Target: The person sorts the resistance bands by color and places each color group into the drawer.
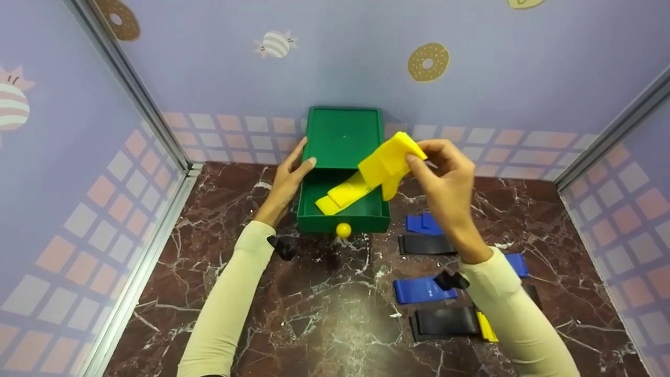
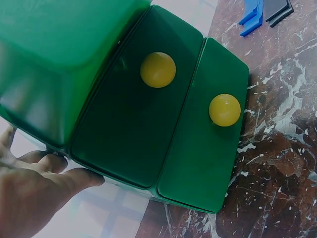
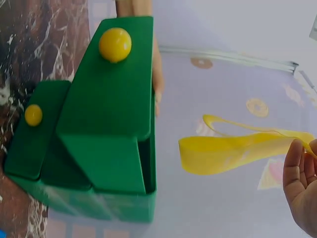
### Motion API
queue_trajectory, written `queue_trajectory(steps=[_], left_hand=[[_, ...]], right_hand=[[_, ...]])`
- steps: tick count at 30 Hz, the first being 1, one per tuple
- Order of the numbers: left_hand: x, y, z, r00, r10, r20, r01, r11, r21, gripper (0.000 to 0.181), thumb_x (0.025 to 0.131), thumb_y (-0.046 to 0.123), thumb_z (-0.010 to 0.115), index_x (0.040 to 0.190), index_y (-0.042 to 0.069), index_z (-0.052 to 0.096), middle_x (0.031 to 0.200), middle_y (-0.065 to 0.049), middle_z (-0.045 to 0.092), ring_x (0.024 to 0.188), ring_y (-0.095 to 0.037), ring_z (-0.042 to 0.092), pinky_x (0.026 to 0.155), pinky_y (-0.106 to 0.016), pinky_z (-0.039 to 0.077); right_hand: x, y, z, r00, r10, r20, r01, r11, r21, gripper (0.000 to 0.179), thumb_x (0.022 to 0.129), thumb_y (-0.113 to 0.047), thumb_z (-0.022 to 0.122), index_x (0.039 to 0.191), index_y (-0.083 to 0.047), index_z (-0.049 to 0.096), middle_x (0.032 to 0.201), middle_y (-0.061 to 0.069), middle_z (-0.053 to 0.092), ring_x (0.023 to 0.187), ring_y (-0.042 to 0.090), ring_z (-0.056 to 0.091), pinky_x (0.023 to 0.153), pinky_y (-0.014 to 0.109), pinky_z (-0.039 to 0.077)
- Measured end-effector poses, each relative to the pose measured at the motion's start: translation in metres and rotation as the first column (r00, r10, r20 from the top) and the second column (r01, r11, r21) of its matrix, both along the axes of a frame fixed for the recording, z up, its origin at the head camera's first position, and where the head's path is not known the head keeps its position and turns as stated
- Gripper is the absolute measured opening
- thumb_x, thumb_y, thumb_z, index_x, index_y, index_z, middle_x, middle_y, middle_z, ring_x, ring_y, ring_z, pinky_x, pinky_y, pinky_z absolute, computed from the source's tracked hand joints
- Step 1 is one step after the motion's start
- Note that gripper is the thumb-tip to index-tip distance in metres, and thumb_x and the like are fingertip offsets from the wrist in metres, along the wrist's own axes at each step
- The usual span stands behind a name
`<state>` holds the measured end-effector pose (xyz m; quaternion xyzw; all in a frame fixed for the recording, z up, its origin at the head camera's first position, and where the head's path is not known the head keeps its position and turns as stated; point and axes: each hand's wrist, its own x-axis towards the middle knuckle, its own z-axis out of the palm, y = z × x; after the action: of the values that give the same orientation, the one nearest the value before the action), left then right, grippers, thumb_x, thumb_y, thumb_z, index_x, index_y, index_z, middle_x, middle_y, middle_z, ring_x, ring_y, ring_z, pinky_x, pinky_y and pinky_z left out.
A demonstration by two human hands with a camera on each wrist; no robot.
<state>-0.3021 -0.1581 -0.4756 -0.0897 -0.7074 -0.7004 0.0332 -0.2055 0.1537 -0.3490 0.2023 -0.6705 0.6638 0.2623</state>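
A small green drawer cabinet [image 1: 344,137] stands against the back wall. Its top drawer [image 1: 344,224], with a yellow round knob [image 1: 343,230], is pulled out. My left hand [image 1: 289,178] rests along the cabinet's left side, fingers extended and thumb at the top edge. Between thumb and fingers, my right hand [image 1: 449,180] pinches the end of a yellow resistance band [image 1: 390,159]. The looped band hangs toward the left, and yellow strips overlap the open drawer in the head view. Lower drawer fronts with yellow knobs [image 2: 224,110] appear pushed in, in the left wrist view.
Blue bands [image 1: 426,289] and black bands [image 1: 447,321] lie folded on the dark marbled tabletop [image 1: 314,324] at the right. Another yellow band [image 1: 486,326] is partly hidden by the right sleeve. Patterned panels [image 1: 340,57] enclose the back and both sides.
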Motion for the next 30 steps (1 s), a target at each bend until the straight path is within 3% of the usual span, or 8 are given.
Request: queue_trajectory(steps=[13, 21, 30], left_hand=[[0.004, -0.004, -0.005, 0.999, -0.022, 0.043, 0.022, 1.0, -0.001, 0.071, 0.113, 0.037, 0.064, 0.175, 0.032, 0.032, 0.182, 0.0, 0.025, 0.165, -0.024, 0.031, 0.133, -0.045, 0.03], [0.016, 0.003, 0.022, 0.999, -0.016, 0.049, 0.016, 1.0, 0.0, 0.072, 0.112, 0.026, 0.064, 0.176, 0.019, 0.031, 0.182, -0.007, 0.025, 0.166, -0.03, 0.028, 0.134, -0.048, 0.028], [0.018, 0.005, 0.029, 0.999, -0.003, 0.04, 0.004, 1.0, -0.016, 0.07, 0.113, 0.026, 0.062, 0.176, 0.017, 0.032, 0.183, -0.008, 0.023, 0.168, -0.029, 0.023, 0.135, -0.051, 0.024]], right_hand=[[-0.002, -0.045, -0.023, 0.991, 0.126, 0.053, -0.128, 0.991, 0.03, 0.011, 0.097, 0.007, 0.076, 0.108, 0.01, 0.075, 0.1, 0.017, 0.076, 0.08, 0.023, 0.073, 0.072, 0.037, 0.067], [-0.004, -0.066, -0.032, 0.983, 0.174, 0.062, -0.177, 0.983, 0.047, 0.011, 0.099, 0.006, 0.076, 0.109, 0.009, 0.074, 0.101, 0.017, 0.076, 0.078, 0.026, 0.073, 0.071, 0.037, 0.066], [-0.007, -0.09, -0.041, 0.971, 0.223, 0.092, -0.229, 0.971, 0.07, 0.012, 0.102, 0.001, 0.075, 0.113, 0.007, 0.075, 0.107, 0.014, 0.077, 0.086, 0.028, 0.076, 0.076, 0.04, 0.067]])
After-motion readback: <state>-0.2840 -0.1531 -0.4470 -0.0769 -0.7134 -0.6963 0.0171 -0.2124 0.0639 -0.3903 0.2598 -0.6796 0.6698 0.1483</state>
